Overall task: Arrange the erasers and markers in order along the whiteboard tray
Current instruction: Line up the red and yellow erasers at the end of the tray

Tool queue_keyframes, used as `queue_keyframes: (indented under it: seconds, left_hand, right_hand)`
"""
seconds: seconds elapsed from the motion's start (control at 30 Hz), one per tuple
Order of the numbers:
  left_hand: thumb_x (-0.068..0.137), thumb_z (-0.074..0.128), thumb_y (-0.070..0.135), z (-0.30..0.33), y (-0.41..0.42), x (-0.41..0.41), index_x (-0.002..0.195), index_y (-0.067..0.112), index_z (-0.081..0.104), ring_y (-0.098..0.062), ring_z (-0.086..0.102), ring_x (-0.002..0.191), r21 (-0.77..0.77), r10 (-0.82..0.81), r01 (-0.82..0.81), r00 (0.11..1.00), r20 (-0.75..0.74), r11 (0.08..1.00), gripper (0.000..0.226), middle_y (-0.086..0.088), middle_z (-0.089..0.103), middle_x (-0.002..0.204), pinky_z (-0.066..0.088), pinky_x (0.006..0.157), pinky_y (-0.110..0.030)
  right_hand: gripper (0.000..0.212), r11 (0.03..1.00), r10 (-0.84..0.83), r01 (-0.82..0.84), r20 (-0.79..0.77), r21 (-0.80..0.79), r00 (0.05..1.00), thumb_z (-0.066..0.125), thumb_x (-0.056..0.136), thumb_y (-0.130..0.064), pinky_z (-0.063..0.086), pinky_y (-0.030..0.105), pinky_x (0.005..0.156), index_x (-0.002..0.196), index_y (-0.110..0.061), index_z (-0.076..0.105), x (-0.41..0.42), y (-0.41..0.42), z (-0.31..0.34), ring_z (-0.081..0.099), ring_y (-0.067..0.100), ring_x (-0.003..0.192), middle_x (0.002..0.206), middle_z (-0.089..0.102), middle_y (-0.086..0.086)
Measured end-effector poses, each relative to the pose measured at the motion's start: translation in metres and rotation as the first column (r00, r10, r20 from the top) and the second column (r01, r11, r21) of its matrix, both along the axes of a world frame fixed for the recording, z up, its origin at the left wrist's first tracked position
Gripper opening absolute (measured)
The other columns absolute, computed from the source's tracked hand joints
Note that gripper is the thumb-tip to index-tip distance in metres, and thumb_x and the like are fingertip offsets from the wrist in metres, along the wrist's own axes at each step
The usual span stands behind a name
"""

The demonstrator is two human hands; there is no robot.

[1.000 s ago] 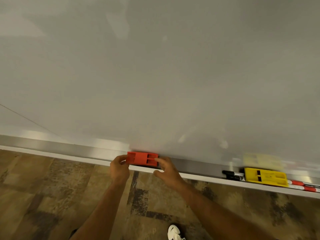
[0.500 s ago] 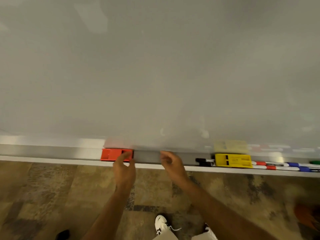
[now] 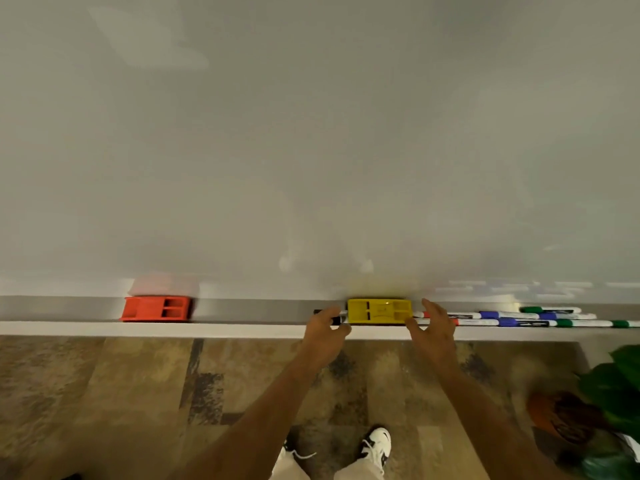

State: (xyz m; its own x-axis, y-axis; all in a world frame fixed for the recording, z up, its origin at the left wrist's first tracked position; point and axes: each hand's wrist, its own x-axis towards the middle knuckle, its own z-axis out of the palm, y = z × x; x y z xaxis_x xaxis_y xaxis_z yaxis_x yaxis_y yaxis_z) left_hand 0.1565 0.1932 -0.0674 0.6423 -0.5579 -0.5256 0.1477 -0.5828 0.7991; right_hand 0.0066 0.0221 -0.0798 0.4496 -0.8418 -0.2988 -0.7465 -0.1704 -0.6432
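Your left hand [image 3: 323,332] and your right hand [image 3: 433,329] are up at the whiteboard tray [image 3: 242,330], one on each side of the yellow eraser [image 3: 379,310]. The yellow eraser lies flat in the tray, right in front of you. Your left grip is spread apart, with the thumb and fingers curled beside the left end of the eraser. Your right grip is spread apart too, with the fingers [image 3: 430,306] pointing up by the right end. I cannot tell if either hand is touching the eraser, but neither one is closed around it. A black marker [image 3: 325,312] pokes out to the left of the yellow eraser, partly behind your left hand. The red eraser [image 3: 156,309] lies flat in the tray well apart from the yellow one, off to your left. To the right of your right hand there is a bunch of markers lying along the tray: red markers [image 3: 460,318], then blue markers [image 3: 509,318], then green markers [image 3: 554,311] at the far end. Some lie side by side and some overlap. The whiteboard [image 3: 311,150] above the tray is blank. A leafy plant [image 3: 613,386] stands on the floor at your right, and your white shoe [image 3: 377,443] shows below.
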Motion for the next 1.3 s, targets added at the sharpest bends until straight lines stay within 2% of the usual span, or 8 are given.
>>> queue_keyframes:
  seconds: [0.1, 0.23, 0.37, 0.47, 0.63, 0.83, 1.0, 1.3]
  left_hand:
    - [0.087, 0.065, 0.015, -0.007, -0.022, -0.015, 0.115, 0.021, 0.060, -0.017, 0.061, 0.092, -0.014, 0.018, -0.019, 0.998, -0.063, 1.000, 0.029, 0.002, 0.062, 0.111, 0.045, 0.066, -0.021]
    - [0.084, 0.064, 0.013, -0.016, -0.037, -0.027, 0.102, 0.024, 0.069, -0.017, 0.063, 0.088, -0.015, 0.072, -0.074, 0.995, -0.065, 0.997, 0.022, 0.001, 0.064, 0.100, 0.046, 0.066, -0.021]
    - [0.082, 0.063, 0.012, -0.023, -0.036, -0.031, 0.094, 0.024, 0.071, -0.017, 0.059, 0.080, -0.041, 0.167, -0.168, 0.986, -0.026, 0.985, 0.018, 0.003, 0.064, 0.088, 0.043, 0.066, -0.022]
    - [0.087, 0.062, 0.012, -0.015, -0.025, -0.029, 0.102, 0.024, 0.070, -0.011, 0.061, 0.080, -0.048, 0.268, -0.266, 0.962, 0.048, 0.963, 0.021, 0.004, 0.067, 0.090, 0.043, 0.063, -0.019]
    - [0.089, 0.064, 0.017, -0.009, 0.014, -0.005, 0.112, 0.020, 0.067, -0.011, 0.064, 0.085, -0.087, 0.426, -0.417, 0.897, 0.121, 0.904, 0.024, 0.005, 0.069, 0.097, 0.044, 0.068, -0.018]
    - [0.090, 0.063, 0.009, -0.010, 0.087, 0.049, 0.126, 0.016, 0.055, -0.014, 0.063, 0.093, -0.072, 0.452, -0.447, 0.869, 0.203, 0.892, 0.037, 0.000, 0.065, 0.108, 0.047, 0.076, -0.024]
    - [0.090, 0.062, 0.010, -0.016, 0.141, 0.093, 0.128, 0.015, 0.055, -0.016, 0.063, 0.099, -0.050, 0.469, -0.473, 0.845, 0.258, 0.880, 0.039, -0.001, 0.066, 0.110, 0.046, 0.078, -0.023]
    - [0.091, 0.058, 0.009, -0.027, 0.196, 0.152, 0.125, 0.017, 0.059, -0.011, 0.062, 0.093, -0.012, 0.420, -0.440, 0.851, 0.316, 0.898, 0.034, 0.007, 0.064, 0.105, 0.049, 0.080, -0.028]
  right_hand:
    - [0.054, 0.984, 0.033, -0.027, -0.032, 0.177, 0.999, 0.061, 0.089, -0.035, 0.032, 0.049, 0.106, 0.137, -0.019, 0.044, -0.007, -0.008, -0.007, 0.027, 0.031, 0.136, 0.146, 0.036, 0.013]
    - [0.036, 0.972, 0.072, -0.078, 0.035, 0.222, 0.997, 0.061, 0.086, -0.036, 0.041, 0.048, 0.099, 0.122, -0.035, 0.056, -0.006, -0.007, -0.014, 0.042, 0.028, 0.125, 0.132, 0.052, 0.009]
    - [0.030, 0.969, 0.001, -0.034, 0.135, 0.245, 0.991, 0.061, 0.089, -0.026, 0.044, 0.040, 0.094, 0.118, -0.033, 0.058, 0.001, 0.004, -0.002, 0.050, 0.021, 0.114, 0.124, 0.055, 0.003]
    - [0.025, 0.975, -0.001, -0.049, 0.226, 0.215, 0.974, 0.061, 0.089, -0.019, 0.044, 0.032, 0.085, 0.106, -0.037, 0.058, 0.011, 0.017, 0.010, 0.055, 0.016, 0.101, 0.114, 0.054, -0.001]
    - [0.027, 0.954, 0.057, -0.128, 0.257, 0.271, 0.965, 0.060, 0.090, -0.023, 0.046, 0.024, 0.079, 0.116, -0.030, 0.062, 0.038, 0.045, 0.014, 0.059, 0.010, 0.097, 0.116, 0.060, -0.002]
    - [0.031, 0.887, 0.191, -0.287, 0.277, 0.362, 0.942, 0.060, 0.089, -0.021, 0.049, 0.029, 0.081, 0.116, -0.036, 0.062, 0.088, 0.098, 0.019, 0.058, 0.005, 0.098, 0.115, 0.061, -0.008]
    - [0.036, 0.824, 0.290, -0.401, 0.310, 0.400, 0.905, 0.059, 0.085, -0.020, 0.052, 0.034, 0.083, 0.098, -0.053, 0.063, 0.135, 0.144, 0.016, 0.061, 0.005, 0.096, 0.106, 0.067, -0.010]
    - [0.041, 0.794, 0.276, -0.384, 0.283, 0.472, 0.919, 0.060, 0.081, -0.023, 0.053, 0.028, 0.070, 0.120, -0.036, 0.060, 0.190, 0.203, -0.009, 0.063, 0.007, 0.087, 0.111, 0.065, -0.005]
